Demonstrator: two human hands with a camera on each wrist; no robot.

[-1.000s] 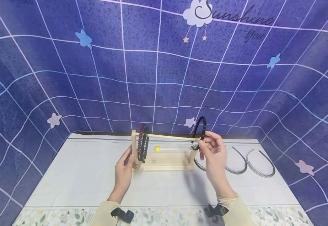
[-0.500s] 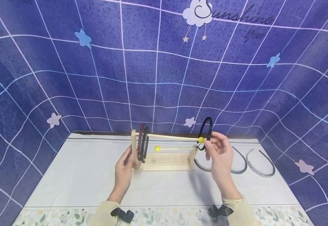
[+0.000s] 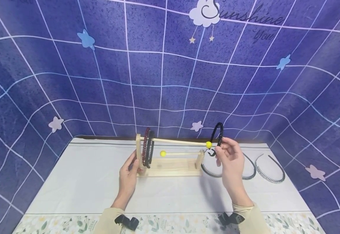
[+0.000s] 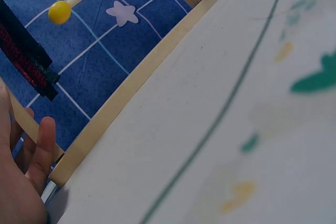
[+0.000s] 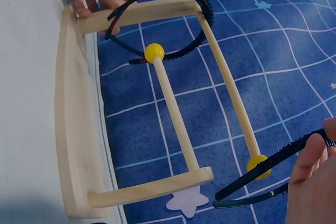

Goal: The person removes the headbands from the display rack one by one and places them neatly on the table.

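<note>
A wooden stand [image 3: 170, 172] with two rods rests on the table. My left hand [image 3: 128, 177] grips its left upright [image 3: 138, 149], fingers behind the wood. Red and black headbands [image 3: 148, 149] hang together on the upper rod [image 3: 175, 141], close to that upright. At the rod's right end is a yellow ball [image 3: 209, 145]. Just beyond it, my right hand [image 3: 232, 164] pinches a black toothed headband [image 3: 221, 131] between thumb and fingers, held up in the air. In the right wrist view this headband [image 5: 283, 155] overlaps the ball. The lower rod [image 3: 184, 153] bears nothing.
On the white tablecloth [image 3: 85, 182], right of the stand, lie more headbands: a dark one [image 3: 210, 173] partly behind the right forearm, another dark one [image 3: 249, 177] and a grey one [image 3: 270, 179]. A blue star-patterned cloth [image 3: 170, 97] rises behind the table.
My right hand has moved right with the black headband, from around the upper rod's end to beyond the yellow ball. The left hand and the stand have stayed put.
</note>
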